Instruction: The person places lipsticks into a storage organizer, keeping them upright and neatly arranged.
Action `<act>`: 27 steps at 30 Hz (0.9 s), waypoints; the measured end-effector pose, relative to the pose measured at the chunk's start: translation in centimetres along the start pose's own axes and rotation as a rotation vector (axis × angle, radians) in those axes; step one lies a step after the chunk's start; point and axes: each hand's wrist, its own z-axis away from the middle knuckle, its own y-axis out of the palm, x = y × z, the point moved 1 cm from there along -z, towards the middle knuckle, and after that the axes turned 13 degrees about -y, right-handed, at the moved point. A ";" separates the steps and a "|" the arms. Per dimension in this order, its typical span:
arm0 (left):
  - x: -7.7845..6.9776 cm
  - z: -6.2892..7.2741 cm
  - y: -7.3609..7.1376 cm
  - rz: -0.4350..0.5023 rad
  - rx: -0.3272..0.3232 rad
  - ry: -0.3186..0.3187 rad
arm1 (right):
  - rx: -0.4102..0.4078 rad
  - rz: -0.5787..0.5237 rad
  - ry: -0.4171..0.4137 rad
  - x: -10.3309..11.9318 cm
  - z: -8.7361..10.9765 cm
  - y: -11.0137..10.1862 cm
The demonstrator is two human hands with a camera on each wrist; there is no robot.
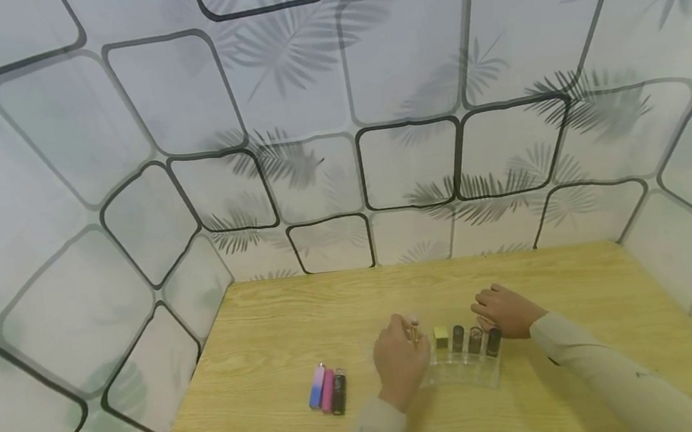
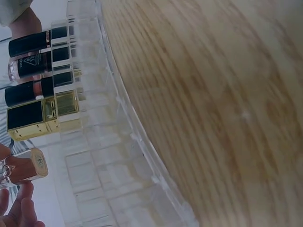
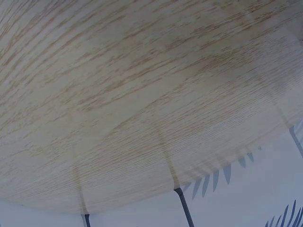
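Lipstick, head view: one (image 1: 415, 331), pinched in the left hand's (image 1: 400, 357) bent fingers above the left end of the clear holder (image 1: 462, 373).
Right hand: (image 1: 505, 312) beside the holder's far right corner; whether it grips, I cannot tell.
Counts: four lipsticks (image 1: 458, 339) standing in one holder; three tubes (image 1: 328, 391) on the table (image 1: 270, 340), left.
Left wrist view: apparently slotting; lowering would call for lining the base up with a slot left of the gold lipstick (image 2: 28, 120).
Right wrist view: table, wall (image 3: 137, 215).
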 end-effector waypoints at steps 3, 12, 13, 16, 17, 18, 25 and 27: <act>-0.1 0.2 0.2 0.003 -0.020 0.002 | 0.017 0.006 0.001 0.0 -0.1 -0.1; -0.3 0.6 0.9 -0.002 -0.030 -0.009 | 0.033 -0.004 0.012 0.1 -0.2 -0.2; -0.3 0.7 1.1 -0.004 -0.028 -0.010 | 0.031 -0.006 0.013 0.1 -0.2 -0.2; -0.1 0.8 1.6 -0.019 -0.020 -0.011 | 0.033 -0.010 0.010 0.2 -0.2 -0.3; 0.0 0.9 1.7 -0.020 -0.018 -0.011 | 0.034 -0.011 0.009 0.2 -0.2 -0.3; 0.0 0.9 1.8 -0.022 -0.015 -0.011 | 0.034 -0.013 0.009 0.2 -0.2 -0.4; 0.1 1.0 2.0 -0.007 -0.003 -0.019 | 0.023 -0.016 0.012 0.2 -0.2 -0.4; 0.1 1.0 2.0 -0.004 -0.012 -0.016 | 0.020 -0.012 0.011 0.2 -0.2 -0.3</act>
